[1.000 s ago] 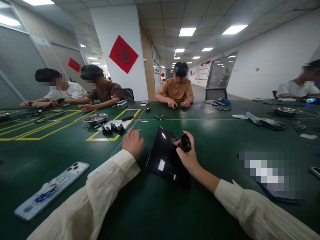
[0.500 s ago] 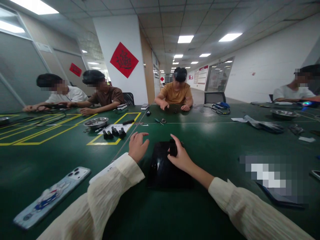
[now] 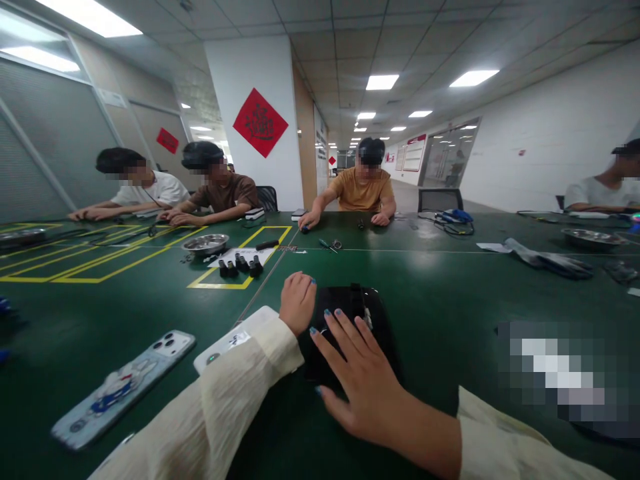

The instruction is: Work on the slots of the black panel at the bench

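Note:
A flat, glossy black object (image 3: 383,313) with rounded corners lies on the green table in front of me. A short black strap-like piece (image 3: 356,298) sits on its far part, beside a small pale detail. My right hand (image 3: 357,367) is over the object, palm down and fingers spread, holding nothing; whether the palm touches the surface I cannot tell. At the object's far left corner is my left hand (image 3: 299,303), its fingers curled and pressed together. What is inside those fingers is hidden. A white device (image 3: 240,337) lies partly under my left sleeve.
A phone in a blue patterned case (image 3: 125,390) lies at the left. Beyond are a metal bowl (image 3: 206,245), several black cylindrical parts (image 3: 241,264) and a small screwdriver (image 3: 327,246). Gloves (image 3: 547,259) lie at the right. Several people sit around the table.
My right hand has let go of the black piece, come nearer and spread its fingers over the black object. My left hand's fingers have curled in. The view has shifted slightly left.

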The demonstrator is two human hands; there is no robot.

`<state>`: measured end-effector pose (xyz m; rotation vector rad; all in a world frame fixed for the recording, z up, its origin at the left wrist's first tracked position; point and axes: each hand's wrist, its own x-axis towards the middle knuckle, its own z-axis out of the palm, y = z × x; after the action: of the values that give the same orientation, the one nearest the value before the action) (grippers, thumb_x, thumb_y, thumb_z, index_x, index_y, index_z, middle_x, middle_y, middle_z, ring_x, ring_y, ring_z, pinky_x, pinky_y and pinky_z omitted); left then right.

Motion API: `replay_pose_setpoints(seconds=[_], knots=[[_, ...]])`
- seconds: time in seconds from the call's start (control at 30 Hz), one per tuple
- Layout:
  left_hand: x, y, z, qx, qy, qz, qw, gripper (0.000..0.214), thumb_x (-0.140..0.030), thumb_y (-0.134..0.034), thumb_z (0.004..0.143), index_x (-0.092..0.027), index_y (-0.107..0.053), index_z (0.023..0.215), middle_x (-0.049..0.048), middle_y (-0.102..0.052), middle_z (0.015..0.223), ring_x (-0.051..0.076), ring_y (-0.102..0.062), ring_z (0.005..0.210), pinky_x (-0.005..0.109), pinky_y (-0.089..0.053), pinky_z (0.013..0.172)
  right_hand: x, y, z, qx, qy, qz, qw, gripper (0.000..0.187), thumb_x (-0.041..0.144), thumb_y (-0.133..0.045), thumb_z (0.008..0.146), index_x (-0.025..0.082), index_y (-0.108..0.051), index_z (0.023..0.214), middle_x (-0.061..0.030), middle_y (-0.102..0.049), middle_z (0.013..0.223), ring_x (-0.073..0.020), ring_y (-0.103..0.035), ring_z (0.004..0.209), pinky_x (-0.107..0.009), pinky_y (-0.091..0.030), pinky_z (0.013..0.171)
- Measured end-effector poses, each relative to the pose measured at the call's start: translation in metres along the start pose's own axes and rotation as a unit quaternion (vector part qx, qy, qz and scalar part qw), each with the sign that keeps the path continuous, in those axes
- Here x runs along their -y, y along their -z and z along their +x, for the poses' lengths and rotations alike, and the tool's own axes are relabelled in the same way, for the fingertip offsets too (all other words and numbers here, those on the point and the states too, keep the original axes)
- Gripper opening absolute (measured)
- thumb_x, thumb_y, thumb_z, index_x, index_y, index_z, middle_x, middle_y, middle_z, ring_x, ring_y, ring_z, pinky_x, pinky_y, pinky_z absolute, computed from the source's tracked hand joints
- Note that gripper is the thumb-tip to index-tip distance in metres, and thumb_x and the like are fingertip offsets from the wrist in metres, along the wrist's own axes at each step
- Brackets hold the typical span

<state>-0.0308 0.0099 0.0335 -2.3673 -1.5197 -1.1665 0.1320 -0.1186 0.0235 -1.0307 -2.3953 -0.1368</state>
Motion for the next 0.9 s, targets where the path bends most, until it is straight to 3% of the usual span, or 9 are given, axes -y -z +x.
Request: replay_pose_setpoints(seconds=[0.17,0.3,0.4,0.5,0.6,0.67,0.9], knots=[[-0.003,-0.004,-0.004,0.002,-0.021,0.02,1.0,0.027,-0.02,-0.031,0.085,-0.017,-0.052,0.069,0.0063,-0.055,0.081,0.02,-0.046,0.089,0.038,-0.037,0.087,0.008,-0.02,0.0,0.081,-0.099,0.014,0.992,0.077,0.04,-0.047,0.078,0.015,-0.01,0.141,-0.0147,-0.027,0.141,-0.0266,-0.027,0.127,-0.045,-0.024,0.103],[-0.006,-0.009,-0.012,0.014,-0.015,0.002,1.0,0.031,-0.026,-0.031,0.087,-0.017,-0.053,0.067,0.0057,-0.054,0.081,0.019,-0.044,0.086,0.038,-0.037,0.083,0.0,-0.028,0.002,0.099,-0.138,-0.012,0.985,0.075,0.05,-0.045,0.078,0.014,-0.02,0.139,-0.0163,-0.021,0.143,-0.033,-0.018,0.13,-0.05,-0.017,0.104],[-0.005,-0.015,-0.016,0.005,-0.007,-0.026,1.0,0.031,-0.029,-0.032,0.086,-0.018,-0.051,0.064,0.0047,-0.053,0.079,0.019,-0.044,0.084,0.036,-0.036,0.081,-0.005,-0.029,0.005,0.113,-0.113,-0.004,0.987,0.075,0.055,-0.039,0.08,0.016,-0.018,0.14,-0.0148,-0.022,0.143,-0.0327,-0.017,0.13,-0.051,-0.014,0.105],[-0.003,-0.019,-0.018,-0.058,0.025,-0.093,0.994,0.027,-0.029,-0.033,0.086,-0.019,-0.048,0.067,0.0033,-0.051,0.077,0.017,-0.045,0.079,0.033,-0.037,0.076,-0.01,-0.031,0.01,0.118,-0.086,0.01,0.989,0.076,0.06,-0.036,0.08,0.013,-0.024,0.138,-0.0155,-0.026,0.141,-0.0309,-0.018,0.13,-0.048,-0.012,0.106],[-0.002,-0.021,-0.019,-0.174,0.081,-0.195,0.962,0.022,-0.03,-0.03,0.087,-0.02,-0.045,0.076,0.0013,-0.047,0.075,0.015,-0.045,0.074,0.029,-0.038,0.071,-0.018,-0.035,0.014,0.12,-0.071,0.021,0.99,0.087,0.066,-0.044,0.072,0.005,-0.033,0.133,-0.0198,-0.03,0.138,-0.0296,-0.02,0.13,-0.042,-0.015,0.107],[-0.002,-0.022,-0.02,-0.217,0.101,-0.236,0.942,0.02,-0.031,-0.03,0.087,-0.02,-0.043,0.079,0.0,-0.045,0.074,0.014,-0.046,0.072,0.027,-0.038,0.069,-0.027,-0.038,0.019,0.125,-0.057,0.027,0.99,0.09,0.065,-0.05,0.068,0.003,-0.034,0.132,-0.0203,-0.031,0.137,-0.0283,-0.024,0.129,-0.04,-0.017,0.107],[-0.004,-0.023,-0.024,-0.145,0.12,-0.265,0.946,0.017,-0.031,-0.03,0.087,-0.02,-0.042,0.081,-0.0019,-0.044,0.069,0.012,-0.047,0.066,0.026,-0.039,0.065,-0.054,-0.03,0.032,0.157,-0.054,-0.021,0.986,0.074,0.055,-0.049,0.076,0.019,-0.027,0.137,-0.0143,-0.028,0.14,-0.0274,-0.023,0.129,-0.052,-0.014,0.103]])
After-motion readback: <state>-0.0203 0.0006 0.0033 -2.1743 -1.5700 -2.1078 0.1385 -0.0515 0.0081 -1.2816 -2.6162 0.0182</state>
